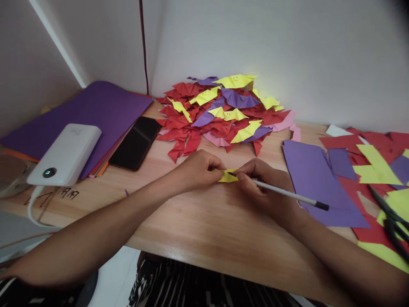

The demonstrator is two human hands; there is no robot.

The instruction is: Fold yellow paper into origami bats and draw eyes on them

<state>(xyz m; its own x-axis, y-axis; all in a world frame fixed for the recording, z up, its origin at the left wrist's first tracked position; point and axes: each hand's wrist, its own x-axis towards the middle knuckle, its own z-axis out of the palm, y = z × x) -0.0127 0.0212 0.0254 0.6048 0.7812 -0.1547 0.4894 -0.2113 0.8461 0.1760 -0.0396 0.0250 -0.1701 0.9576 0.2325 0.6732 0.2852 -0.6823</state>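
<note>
My left hand (201, 169) pinches the left end of a small piece of yellow paper (227, 175) just above the table. In my right hand (263, 181) is a pen (284, 192) with a pale barrel and a black end cap. Its dark tip touches or nearly touches the yellow paper; any mark there is too small to make out. Behind both hands lies a heap of folded paper bats (239, 100) in red, purple, yellow and pink. Several yellow ones carry small drawn faces.
At left, a white power bank (68, 149) with a cable rests on purple sheets (105, 106), beside a black phone (136, 143). To the right lie a purple sheet (319, 183), red and yellow scraps (373, 164) and black-handled scissors (391, 221). A wall stands behind the wooden table (191, 230).
</note>
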